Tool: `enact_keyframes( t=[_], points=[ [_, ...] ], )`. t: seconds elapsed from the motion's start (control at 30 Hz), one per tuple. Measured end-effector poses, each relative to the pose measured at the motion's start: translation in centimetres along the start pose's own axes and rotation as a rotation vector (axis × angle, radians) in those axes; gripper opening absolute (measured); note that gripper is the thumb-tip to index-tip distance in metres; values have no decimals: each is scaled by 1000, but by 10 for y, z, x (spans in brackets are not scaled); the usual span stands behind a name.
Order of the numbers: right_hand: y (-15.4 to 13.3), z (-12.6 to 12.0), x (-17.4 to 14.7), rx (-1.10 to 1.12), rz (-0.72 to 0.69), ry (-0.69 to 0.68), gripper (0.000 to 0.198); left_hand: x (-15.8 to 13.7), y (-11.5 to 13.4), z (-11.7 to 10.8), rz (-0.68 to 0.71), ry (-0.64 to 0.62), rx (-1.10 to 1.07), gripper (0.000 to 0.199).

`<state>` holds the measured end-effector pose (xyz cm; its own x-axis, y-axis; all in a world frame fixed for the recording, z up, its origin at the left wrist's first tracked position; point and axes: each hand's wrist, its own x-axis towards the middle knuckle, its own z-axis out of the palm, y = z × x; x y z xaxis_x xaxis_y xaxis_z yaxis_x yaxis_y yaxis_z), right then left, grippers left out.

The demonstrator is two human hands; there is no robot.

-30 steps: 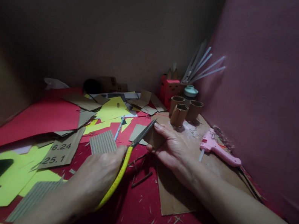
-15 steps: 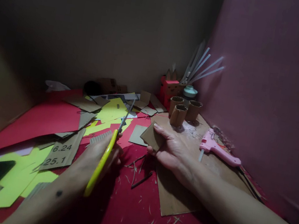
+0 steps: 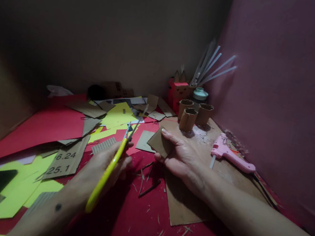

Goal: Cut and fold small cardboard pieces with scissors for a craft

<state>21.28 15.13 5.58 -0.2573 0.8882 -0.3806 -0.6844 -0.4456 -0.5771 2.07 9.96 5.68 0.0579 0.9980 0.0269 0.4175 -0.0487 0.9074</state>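
My left hand is closed around a pair of yellow-handled scissors, whose blades point up and away over the paper scraps. The blades now stand slightly apart. Between the thumb and fingers of my right hand is a small brown cardboard piece, tilted, with one corner toward the scissors. A grey-green square of card lies on the red surface just behind that piece. Under my right forearm rests a larger flat cardboard sheet.
A pink glue gun lies at the right, its cord trailing. Three cardboard tubes stand at the back, near a red box with ears and a teal-lidded jar. Red paper and yellow scraps cover the left. Twigs lie centrally.
The scissors' blades have spread apart, and the handle has tipped slightly down and left with my left hand. My right hand and the cardboard piece have barely moved.
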Motion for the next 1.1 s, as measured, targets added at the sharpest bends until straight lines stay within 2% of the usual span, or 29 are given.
enact_keyframes(
  t=[0.1, 0.23, 0.33, 0.4, 0.53, 0.63, 0.73, 0.83, 1.0, 1.1],
  points=[
    [3, -2, -1, -25, -10, -43, 20, 2, 2, 4, -4, -19, -201, 48],
    [9, -2, -3, -47, 54, -67, 24, 2, 11, 13, 16, -94, -363, 45],
    [12, 0, -5, -50, 95, -73, 25, 1, 15, 19, 3, -79, -439, 48],
    [13, 0, -7, -38, 115, -66, 26, 1, 12, 20, -18, -65, -413, 48],
    [9, 0, -7, 3, 78, -45, 25, -1, 5, 12, -25, -69, -193, 35],
    [3, 1, -6, 1, -15, -101, 25, -4, 7, 3, 39, -80, 38, 28],
    [-1, 2, -4, 1, -104, -152, 26, -7, 10, -1, 157, -77, 261, 39],
    [-5, 2, -4, -12, -149, -155, 24, -11, 12, -1, 233, -63, 366, 52],
    [-8, 1, -2, -48, -191, -184, 20, -14, 10, 2, 218, -145, 683, 55],
    [-8, 0, -2, -39, -191, -198, 19, -15, 10, 3, 174, -143, 768, 57]
  ],
)
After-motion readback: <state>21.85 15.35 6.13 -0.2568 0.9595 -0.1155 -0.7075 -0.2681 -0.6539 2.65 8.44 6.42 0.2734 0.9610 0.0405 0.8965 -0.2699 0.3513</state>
